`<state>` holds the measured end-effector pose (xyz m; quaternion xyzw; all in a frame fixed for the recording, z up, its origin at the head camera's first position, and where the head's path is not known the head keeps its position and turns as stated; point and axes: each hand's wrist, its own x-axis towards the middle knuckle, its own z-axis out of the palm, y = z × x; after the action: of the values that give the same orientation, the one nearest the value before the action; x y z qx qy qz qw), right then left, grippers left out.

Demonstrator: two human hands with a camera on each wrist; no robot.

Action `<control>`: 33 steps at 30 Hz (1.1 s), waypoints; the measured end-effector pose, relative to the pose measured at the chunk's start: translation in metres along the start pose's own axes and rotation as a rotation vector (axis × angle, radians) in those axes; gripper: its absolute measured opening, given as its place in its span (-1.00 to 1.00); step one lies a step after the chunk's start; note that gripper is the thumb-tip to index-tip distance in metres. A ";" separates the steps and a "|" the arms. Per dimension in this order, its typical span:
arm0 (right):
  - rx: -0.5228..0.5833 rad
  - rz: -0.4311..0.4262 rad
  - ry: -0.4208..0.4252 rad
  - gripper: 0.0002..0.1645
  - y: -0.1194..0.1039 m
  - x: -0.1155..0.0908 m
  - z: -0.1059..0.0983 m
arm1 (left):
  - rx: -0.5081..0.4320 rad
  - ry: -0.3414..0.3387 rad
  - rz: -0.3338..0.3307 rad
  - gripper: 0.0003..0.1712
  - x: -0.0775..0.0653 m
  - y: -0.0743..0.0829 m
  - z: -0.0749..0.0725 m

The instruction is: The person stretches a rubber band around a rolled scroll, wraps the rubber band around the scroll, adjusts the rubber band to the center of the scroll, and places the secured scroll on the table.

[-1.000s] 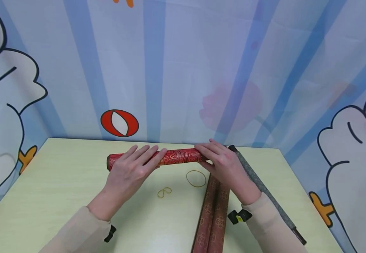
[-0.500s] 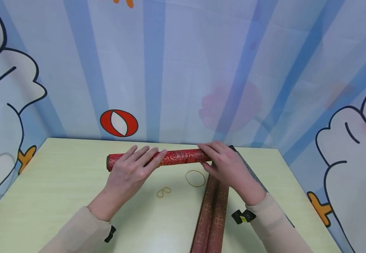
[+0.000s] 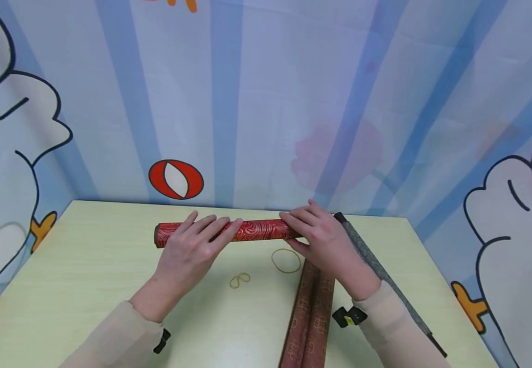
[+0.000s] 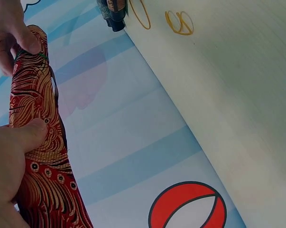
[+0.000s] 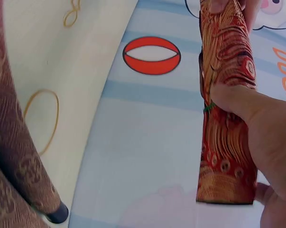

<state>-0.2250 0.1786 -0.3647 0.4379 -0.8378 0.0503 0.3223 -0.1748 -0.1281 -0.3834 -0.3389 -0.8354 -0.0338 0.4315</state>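
Note:
In the head view a red patterned roll (image 3: 261, 230) is held level above the far part of the table. My left hand (image 3: 189, 250) grips it near its left end, fingers over the top. At the other end my right hand (image 3: 325, 235) holds it, fingertips on top and thumb on the near side. Both wrist views show swirling red and gold patterning. A small green strip (image 5: 209, 107) shows on the roll beside my right thumb (image 5: 233, 99). In the left wrist view my left thumb (image 4: 31, 134) presses on the roll's side.
Two brown flower-patterned rolls (image 3: 297, 327) lie side by side below my right hand. A grey roll (image 3: 380, 268) with dark rod ends lies to their right. On the table are a looped yellow rubber band (image 3: 286, 249) and a twisted yellow rubber band (image 3: 239, 279).
My right hand slid slightly right toward the roll's end, then came back left along it. My left hand keeps its grip in nearly the same place. The view shifted a little.

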 end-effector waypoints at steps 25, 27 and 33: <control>-0.019 0.057 -0.058 -0.23 -0.003 0.005 -0.008 | -0.040 0.000 -0.018 -0.34 0.002 -0.002 -0.003; -0.033 0.076 -0.080 -0.30 -0.001 0.006 -0.010 | -0.036 0.003 -0.013 -0.35 0.003 -0.002 -0.003; -0.006 0.057 -0.113 -0.45 -0.002 0.012 -0.009 | -0.037 -0.003 -0.017 -0.35 0.003 -0.001 -0.002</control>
<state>-0.2239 0.1719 -0.3510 0.4151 -0.8669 0.0319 0.2740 -0.1746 -0.1280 -0.3799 -0.3398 -0.8381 -0.0523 0.4236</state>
